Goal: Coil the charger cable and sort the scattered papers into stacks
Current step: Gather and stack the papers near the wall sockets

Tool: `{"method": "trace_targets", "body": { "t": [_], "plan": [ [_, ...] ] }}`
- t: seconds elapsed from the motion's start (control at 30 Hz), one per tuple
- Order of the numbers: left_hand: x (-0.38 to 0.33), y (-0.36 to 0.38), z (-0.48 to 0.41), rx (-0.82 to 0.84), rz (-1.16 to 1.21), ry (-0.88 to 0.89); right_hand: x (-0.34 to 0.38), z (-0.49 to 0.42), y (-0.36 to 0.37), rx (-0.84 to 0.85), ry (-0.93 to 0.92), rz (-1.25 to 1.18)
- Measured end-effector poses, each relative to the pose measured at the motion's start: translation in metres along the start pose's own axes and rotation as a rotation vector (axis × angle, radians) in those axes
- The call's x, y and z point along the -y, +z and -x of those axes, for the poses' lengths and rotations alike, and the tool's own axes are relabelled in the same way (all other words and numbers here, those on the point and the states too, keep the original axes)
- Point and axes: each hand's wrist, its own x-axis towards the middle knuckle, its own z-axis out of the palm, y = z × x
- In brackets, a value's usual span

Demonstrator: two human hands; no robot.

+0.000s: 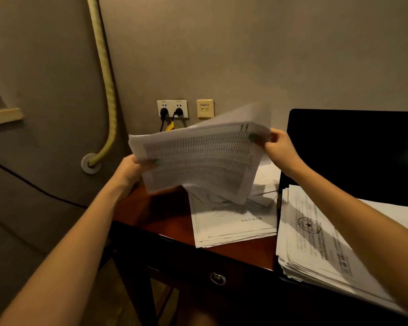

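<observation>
Above desk (165,215) | left hand (130,170), right hand (279,144) grip sheaf (198,156) | print unreadable

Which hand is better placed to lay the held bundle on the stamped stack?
Right, probably: right hand grips the bundle on the side nearest the stamped stack; left hand holds its opposite edge.

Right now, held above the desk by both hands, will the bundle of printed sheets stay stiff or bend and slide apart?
Probably floppy: the bundle curves between the left hand and the right hand. Loose sheets may slip, since its edges fan out unevenly. It seems light enough, as grips at two edges carry it.
</observation>
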Motion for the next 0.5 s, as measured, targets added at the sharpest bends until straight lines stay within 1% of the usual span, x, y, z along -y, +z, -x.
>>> {"method": "trace_targets", "body": {
  "t": [0.07, 0.2, 0.27, 0.33, 0.37, 0.5],
  "plan": [
    [-0.001, 0.001, -0.003, -0.061, 0.036, 0.012, 0.007, -0.002, 0.001, -0.057, -0.021, -0.049],
    [-0.027, 0.006, -0.010, -0.208, 0.059, 0.220, 0.032, -0.008, 0.010, -0.166, -0.025, -0.225],
    [-0.027, 0.006, -0.013, -0.223, 0.038, 0.246, 0.037, -0.009, 0.015, -0.163, -0.022, -0.274],
    [-0.016, 0.007, -0.010, -0.231, 0.001, 0.241, 0.032, -0.006, 0.019, -0.095, 0.018, -0.297],
    [-0.010, 0.008, -0.006, -0.247, -0.009, 0.243, 0.024, -0.004, 0.021, -0.041, 0.067, -0.291],
    [0.018, 0.004, 0.008, -0.312, -0.042, 0.304, -0.013, 0.023, 0.027, 0.260, 0.392, -0.187]
  ]
}}
